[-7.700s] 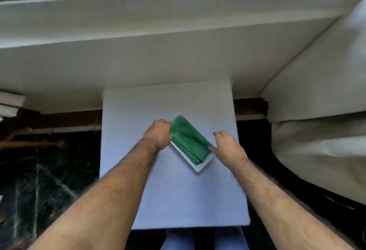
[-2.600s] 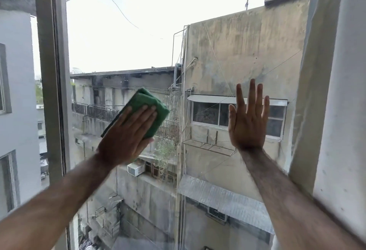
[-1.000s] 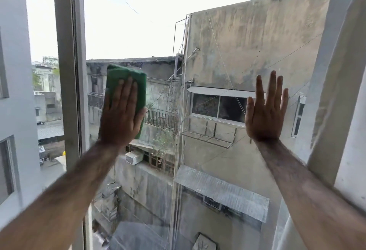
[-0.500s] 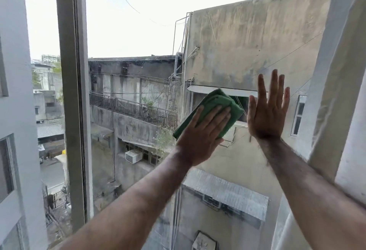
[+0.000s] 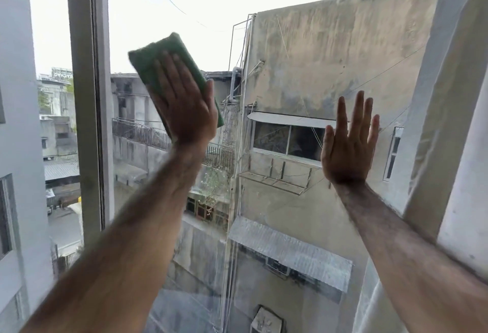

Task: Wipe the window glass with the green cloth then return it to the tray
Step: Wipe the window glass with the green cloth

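left hand [image 5: 184, 100], flat, presses the cloth [image 5: 161, 60] to the glass [image 5: 277, 68] at upper centre; right hand [image 5: 346, 145] splayed, empty. unpinched, the cloth could slip down.

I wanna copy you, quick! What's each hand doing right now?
Left hand: open and flat, pressing the folded green cloth against the window glass.
Right hand: open, fingers spread, holding nothing.

Folded green cloth [image 5: 161, 60], blurred, tilted, seemingly pressed flat against the window glass [image 5: 303, 55].
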The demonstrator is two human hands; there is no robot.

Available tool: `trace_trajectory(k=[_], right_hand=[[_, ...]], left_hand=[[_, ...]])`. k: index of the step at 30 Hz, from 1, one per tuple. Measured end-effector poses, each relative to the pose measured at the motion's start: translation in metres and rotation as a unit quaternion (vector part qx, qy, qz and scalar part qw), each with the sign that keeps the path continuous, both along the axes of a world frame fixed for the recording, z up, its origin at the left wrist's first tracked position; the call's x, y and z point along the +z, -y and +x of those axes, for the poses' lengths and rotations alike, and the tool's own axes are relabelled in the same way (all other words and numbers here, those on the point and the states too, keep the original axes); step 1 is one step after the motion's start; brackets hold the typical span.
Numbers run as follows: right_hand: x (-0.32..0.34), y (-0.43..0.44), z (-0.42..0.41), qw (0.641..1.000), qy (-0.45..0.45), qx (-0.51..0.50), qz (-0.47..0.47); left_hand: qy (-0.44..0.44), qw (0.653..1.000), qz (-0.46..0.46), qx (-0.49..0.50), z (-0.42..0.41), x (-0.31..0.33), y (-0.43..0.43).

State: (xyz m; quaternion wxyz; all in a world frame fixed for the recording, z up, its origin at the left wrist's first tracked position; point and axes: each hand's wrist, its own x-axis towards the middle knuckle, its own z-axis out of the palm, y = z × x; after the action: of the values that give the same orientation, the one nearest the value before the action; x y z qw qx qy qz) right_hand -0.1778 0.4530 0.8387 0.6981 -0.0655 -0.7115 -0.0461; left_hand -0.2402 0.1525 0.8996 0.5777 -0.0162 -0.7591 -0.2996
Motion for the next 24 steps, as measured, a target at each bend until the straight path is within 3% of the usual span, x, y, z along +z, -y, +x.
trace_trajectory(k=[3, 7, 12, 15, 18, 21, 24], right_hand=[[0.001, -0.003, 0.0, 1.0, -0.006, -0.01, 0.006], [0.0, -0.008, -0.002, 1.0, -0.014, -0.02, 0.015], [0.002, -0.008, 0.0, 1.0, -0.013, -0.009, 0.017], [0.0, -0.005, 0.003, 1.0, -0.004, -0.002, 0.011], [0.001, -0.002, 0.004, 1.0, 0.006, 0.002, 0.001], [0.0, 0.001, 0.006, 1.0, 0.011, 0.002, -0.003], [0.0, -0.001, 0.004, 1.0, 0.01, -0.002, 0.001]], left_hand=[[-0.09, 0.987, -0.133, -0.028, 0.015, 0.009, -0.076], [-0.138, 0.911, -0.382, -0.074, 0.026, -0.065, -0.13], [-0.094, 0.879, -0.466, -0.029, 0.01, -0.17, -0.05], [-0.045, 0.909, -0.415, -0.016, 0.001, -0.187, 0.029], [0.001, 0.948, -0.317, -0.011, -0.008, -0.157, 0.075], [0.005, 0.988, -0.153, -0.004, -0.011, -0.093, 0.061], [0.011, 1.0, -0.009, -0.004, -0.004, -0.027, 0.013]])
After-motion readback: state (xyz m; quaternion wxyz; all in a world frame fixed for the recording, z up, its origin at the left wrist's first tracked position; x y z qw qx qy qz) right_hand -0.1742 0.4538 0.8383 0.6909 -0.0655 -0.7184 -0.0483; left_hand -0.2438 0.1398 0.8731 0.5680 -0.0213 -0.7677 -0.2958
